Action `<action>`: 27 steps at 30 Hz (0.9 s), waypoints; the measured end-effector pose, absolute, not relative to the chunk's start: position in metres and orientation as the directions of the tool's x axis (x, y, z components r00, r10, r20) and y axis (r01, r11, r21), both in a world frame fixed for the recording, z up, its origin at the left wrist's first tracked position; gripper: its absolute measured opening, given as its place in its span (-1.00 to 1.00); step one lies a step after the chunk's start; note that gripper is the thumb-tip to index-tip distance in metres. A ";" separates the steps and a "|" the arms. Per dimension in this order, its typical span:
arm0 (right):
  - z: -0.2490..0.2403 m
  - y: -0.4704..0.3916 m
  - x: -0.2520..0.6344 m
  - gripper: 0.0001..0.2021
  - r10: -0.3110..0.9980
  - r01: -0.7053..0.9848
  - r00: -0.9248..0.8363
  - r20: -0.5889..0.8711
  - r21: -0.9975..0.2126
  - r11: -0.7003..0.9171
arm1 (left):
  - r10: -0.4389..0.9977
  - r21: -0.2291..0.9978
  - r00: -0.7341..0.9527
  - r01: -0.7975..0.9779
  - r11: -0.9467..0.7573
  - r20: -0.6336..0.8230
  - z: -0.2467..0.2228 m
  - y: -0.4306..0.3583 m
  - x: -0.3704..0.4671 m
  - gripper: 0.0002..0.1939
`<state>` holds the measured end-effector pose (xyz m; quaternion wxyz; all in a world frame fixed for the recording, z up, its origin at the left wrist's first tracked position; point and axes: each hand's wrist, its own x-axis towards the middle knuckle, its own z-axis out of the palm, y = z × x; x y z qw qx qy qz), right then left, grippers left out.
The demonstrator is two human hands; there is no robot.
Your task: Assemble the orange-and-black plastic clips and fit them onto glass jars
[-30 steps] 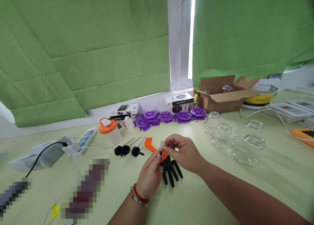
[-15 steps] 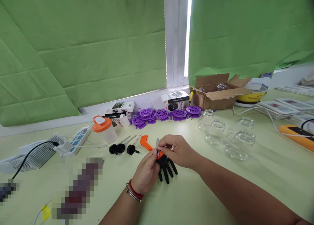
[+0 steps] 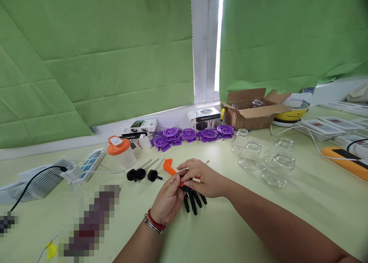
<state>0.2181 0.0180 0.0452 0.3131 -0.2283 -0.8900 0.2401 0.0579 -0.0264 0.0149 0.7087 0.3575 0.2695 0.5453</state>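
My left hand [image 3: 169,198] is closed, thumb and fingertips pinching a small orange part [image 3: 181,184]. Over it bends my right hand [image 3: 202,178], fingers closed at the same spot and hiding most of what they grip. A thin metal tip [image 3: 207,162] shows just beyond the right knuckles; whether that hand holds it, I cannot tell. Several black finger-like handles [image 3: 194,203] fan out on the table below the hands. Just behind them lie bent orange arms [image 3: 169,166]. To the left are black knobs with metal shafts [image 3: 140,173].
Purple round slotted parts [image 3: 188,134] and small printed boxes [image 3: 204,116] line the wall. Clear glass jars [image 3: 253,159] stand right, before an open cardboard box [image 3: 255,119]. An orange-lidded cup [image 3: 122,150] and a power strip [image 3: 93,165] are on the left.
My right hand has turned and its fingers now reach further left over the left fingertips. The upright metal pins seen between the hands are covered. A metal tip now shows behind the right knuckles.
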 end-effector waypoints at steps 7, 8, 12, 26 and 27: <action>0.047 0.019 0.230 -0.83 0.748 0.250 -0.337 0.572 -0.712 0.656 | 0.989 0.738 0.123 -0.660 0.139 -0.076 0.016 -0.017 0.040 -0.77; 0.042 0.018 0.230 -0.84 0.819 0.232 -0.317 0.479 -0.798 0.557 | 0.991 0.722 0.112 -0.680 0.133 -0.076 0.016 -0.015 0.038 -0.79; 0.017 0.009 0.225 -0.72 0.851 0.097 -0.524 -0.033 -0.995 0.022 | 0.990 0.687 0.121 -0.714 0.133 -0.067 0.015 -0.014 0.039 -0.81; 0.000 0.009 0.223 -0.86 0.815 0.131 -0.569 -0.110 -0.991 -0.042 | 0.971 0.919 0.211 -0.347 0.185 -0.116 0.020 -0.027 0.047 -0.57; -0.001 0.008 0.222 -0.86 0.805 0.142 -0.583 -0.108 -0.989 -0.030 | 0.971 0.931 0.202 -0.313 0.188 -0.128 0.020 -0.027 0.049 -0.54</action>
